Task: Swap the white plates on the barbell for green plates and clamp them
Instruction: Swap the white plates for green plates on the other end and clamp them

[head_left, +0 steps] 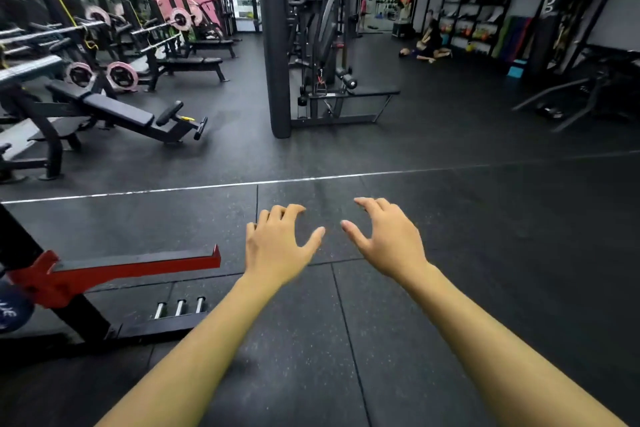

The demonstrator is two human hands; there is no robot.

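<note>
Empty hands [332, 246]; red rack arm [135, 265] left.

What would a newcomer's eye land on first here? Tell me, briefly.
First, the two bare hands stretched out low in the middle, left hand and right hand, fingers spread and holding nothing above the dark rubber floor. Next, the red safety arm of a rack at lower left. Then the black benches and pale-rimmed plates along the left side.
</note>
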